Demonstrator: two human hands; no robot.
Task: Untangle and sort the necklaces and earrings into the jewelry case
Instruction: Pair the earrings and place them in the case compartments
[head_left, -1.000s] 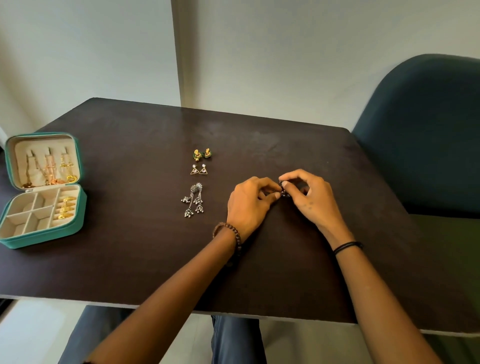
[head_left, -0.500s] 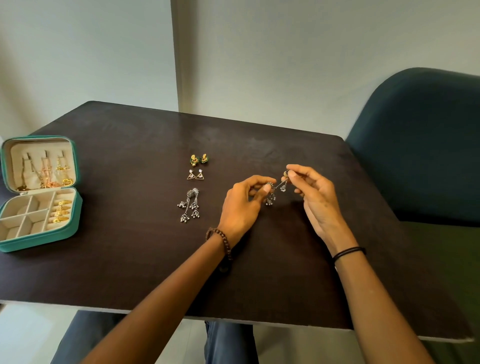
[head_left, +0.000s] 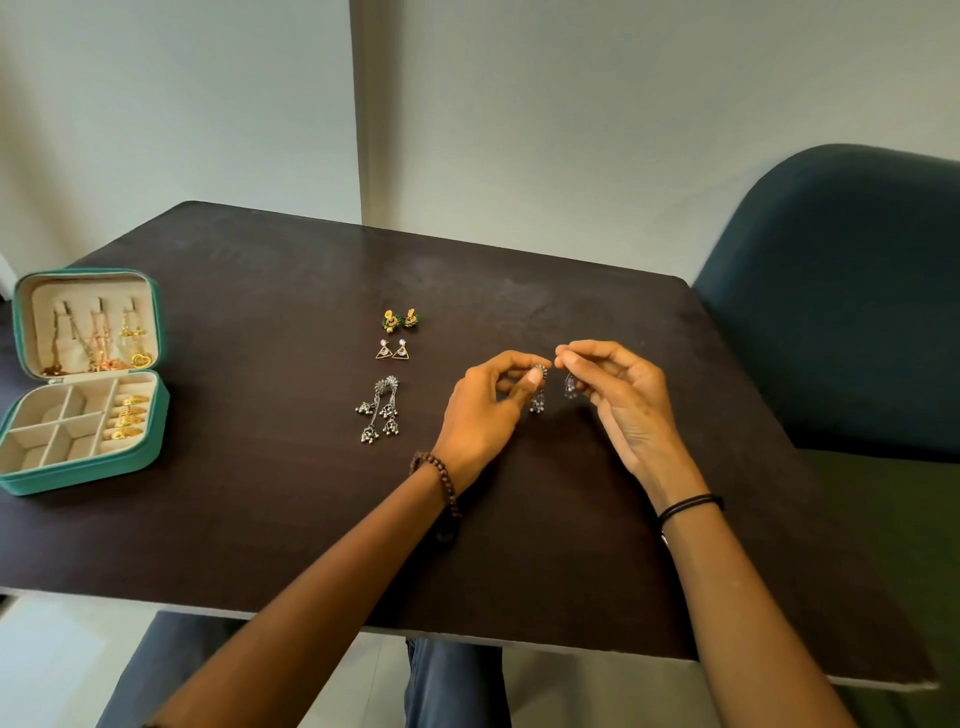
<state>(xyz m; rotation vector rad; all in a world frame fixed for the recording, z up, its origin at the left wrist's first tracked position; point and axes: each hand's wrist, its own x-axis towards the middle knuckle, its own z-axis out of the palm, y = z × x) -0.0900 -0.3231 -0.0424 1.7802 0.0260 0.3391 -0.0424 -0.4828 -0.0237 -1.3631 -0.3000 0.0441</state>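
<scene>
Change noted: the two small silver drop earrings, held as one cluster between both hands half a second ago, are now parted; one hangs from each hand with a clear gap between them.
Left grip: the left hand (head_left: 483, 410) is closed in a thumb-and-forefinger pinch on the top of the left silver earring (head_left: 538, 400), which dangles just below the fingertips, clear of the desk.
Right grip: the right hand (head_left: 623, 400) is closed in a like pinch on the right silver earring (head_left: 570, 387); this piece is blurred and its detail cannot be read.
Meaning for the task: the pair is judged untangled; placing it in the case remains to be done.
Left of the grips: three pairs are laid out on the desk (head_left: 260, 519), well apart from the hands: long silver chandelier earrings (head_left: 379, 410) nearest, triangle earrings (head_left: 392, 351) beyond them, green-and-gold studs (head_left: 401, 319) farthest.
Far left of the grips: the teal jewelry case (head_left: 83, 467) lies open; necklaces (head_left: 98, 338) hang in its lid, gold pieces (head_left: 127, 415) sit in the roll section, and the divided compartments appear empty.
Surface: dark, matt, otherwise bare.
Room: a pale wall is seen behind, a teal chair (head_left: 841, 312) to the right of the grips.
</scene>
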